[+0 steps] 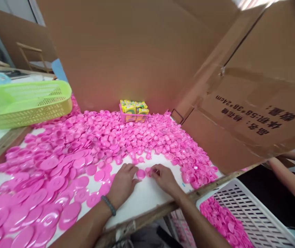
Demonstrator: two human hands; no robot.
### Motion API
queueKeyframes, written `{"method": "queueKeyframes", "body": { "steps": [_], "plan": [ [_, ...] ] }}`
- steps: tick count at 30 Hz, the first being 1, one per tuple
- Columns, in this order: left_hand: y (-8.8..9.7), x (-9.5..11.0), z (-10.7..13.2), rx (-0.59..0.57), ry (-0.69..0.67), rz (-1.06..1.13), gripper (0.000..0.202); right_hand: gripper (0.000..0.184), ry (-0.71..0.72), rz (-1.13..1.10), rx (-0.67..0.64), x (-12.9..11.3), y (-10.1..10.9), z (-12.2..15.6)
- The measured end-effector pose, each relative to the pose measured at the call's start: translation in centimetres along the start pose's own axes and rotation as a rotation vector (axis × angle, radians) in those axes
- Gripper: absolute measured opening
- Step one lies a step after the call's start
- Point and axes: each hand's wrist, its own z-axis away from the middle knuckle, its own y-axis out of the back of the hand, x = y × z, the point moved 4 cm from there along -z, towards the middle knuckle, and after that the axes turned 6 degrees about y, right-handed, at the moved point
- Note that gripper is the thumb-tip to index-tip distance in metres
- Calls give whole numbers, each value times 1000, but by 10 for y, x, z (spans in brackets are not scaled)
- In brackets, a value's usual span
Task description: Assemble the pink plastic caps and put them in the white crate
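Note:
My left hand [125,181], with a beaded bracelet at the wrist, is low over the white tabletop [147,194]. Its thumb and forefinger are curled about the near-left edge of a small round pink disc [140,174]. Beside that disc, the fingertips of my right hand [164,177] pinch a small pink plastic piece [149,172], partly hidden by the fingers. Flat pink discs [55,182] of several sizes overlap to the left. Small pink cups [116,136] lie heaped beyond both hands and round to the right.
A pink basket [134,118] of yellow packets stands at the back, against tall cardboard [137,51]. Printed cardboard [253,110] walls the right. At left is a green basket [28,103]. A white crate [256,210] of pink pieces sits below right, near another person's arm [289,177].

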Motion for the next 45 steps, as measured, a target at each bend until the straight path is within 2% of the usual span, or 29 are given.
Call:
{"method": "queueKeyframes", "body": {
  "steps": [3,5,9,12,14,17,23,28,37,41,45],
  "plan": [
    [0,-3,-1,-32,0,-17,12,25,-55,41,-93,6,5,-8],
    [0,-7,-1,-35,25,-17,8,24,-57,86,-113,8,10,-11],
    [1,-9,1,-20,56,-9,9,19,-50,45,-28,4,22,-6],
    [1,-6,2,19,67,18,9,22,32,21,73,-2,27,2],
    [0,-2,1,38,51,26,11,20,113,26,93,-5,25,4],
    [-5,4,-1,37,11,27,17,16,216,67,48,-5,17,2],
    [-12,1,-3,7,32,81,30,12,242,119,-30,-1,4,0],
    [-16,-4,-4,35,50,111,36,17,327,104,-29,-15,0,5],
    [-18,-6,-4,36,119,161,42,25,521,350,-164,-39,-16,-2],
    [-17,-7,-5,43,123,202,49,26,501,322,-166,-36,-15,-3],
    [-15,-6,-5,36,89,199,50,20,358,7,-89,-24,-14,-3]
  ]
}}
